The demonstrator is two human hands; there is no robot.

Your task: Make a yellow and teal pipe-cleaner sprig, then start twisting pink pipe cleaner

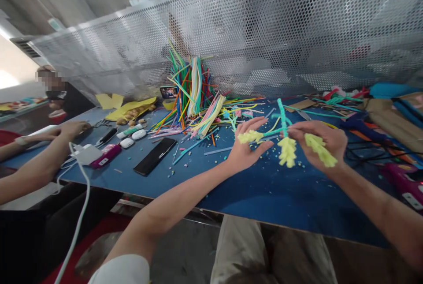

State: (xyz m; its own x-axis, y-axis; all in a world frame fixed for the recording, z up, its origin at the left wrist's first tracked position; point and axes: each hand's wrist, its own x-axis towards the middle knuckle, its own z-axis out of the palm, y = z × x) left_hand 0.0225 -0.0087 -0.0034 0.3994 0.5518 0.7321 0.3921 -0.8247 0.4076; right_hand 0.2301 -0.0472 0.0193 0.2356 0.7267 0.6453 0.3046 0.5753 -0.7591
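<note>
My right hand [319, 145] is closed round a craft piece of teal pipe-cleaner stems [282, 116] with fuzzy yellow tufts [287, 151], held just above the blue table [264, 187]. One tuft lies in the palm and another hangs below the fingers. My left hand [246, 145] is beside it, fingers stretched out, with its fingertips at a yellow tuft [250, 136] on the left end of the piece. A big heap of coloured pipe cleaners [193, 94] stands behind the hands.
A black phone [155, 156], white earbud cases [132, 138], a pink device [105, 156] and a white charger with cable [86, 154] lie at the left. Another person's arms [39, 151] rest there. A perforated metal screen [264, 32] backs the table. Pink glue gun [405, 182] at right.
</note>
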